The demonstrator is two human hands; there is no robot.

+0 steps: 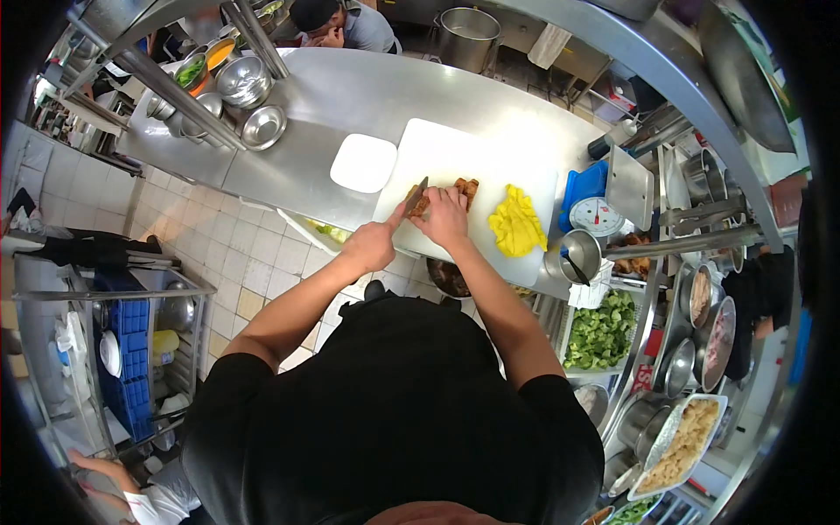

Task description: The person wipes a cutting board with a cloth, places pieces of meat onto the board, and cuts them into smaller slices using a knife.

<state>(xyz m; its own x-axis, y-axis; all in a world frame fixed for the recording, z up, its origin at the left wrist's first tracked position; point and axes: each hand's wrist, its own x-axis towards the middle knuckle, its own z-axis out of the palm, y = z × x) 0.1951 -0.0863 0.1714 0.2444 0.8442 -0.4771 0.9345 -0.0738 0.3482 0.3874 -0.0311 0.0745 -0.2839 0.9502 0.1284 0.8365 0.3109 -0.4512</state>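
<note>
My left hand (pixel 371 247) is closed round the handle of a knife (pixel 416 196), whose blade points away from me. The blade rests at a browned piece of cooked meat (pixel 414 208) on a white cutting board (pixel 429 144). My right hand (pixel 444 218) presses down on the meat with bent fingers, close beside the blade. More browned meat (pixel 468 186) shows past my right fingers; part of it is hidden under the hand. To the right on the board lies a crumpled yellow cloth (pixel 516 223). A white square plate or lid (pixel 363 164) sits left of the board.
A blue kitchen scale (pixel 586 188) and a metal pot (pixel 577 254) with a dark-handled utensil stand at the right. Below them is a tray of chopped greens (pixel 602 328). Metal bowls (pixel 263 128) sit at the back left. A person (pixel 350 26) is beyond the steel counter (pixel 324 83).
</note>
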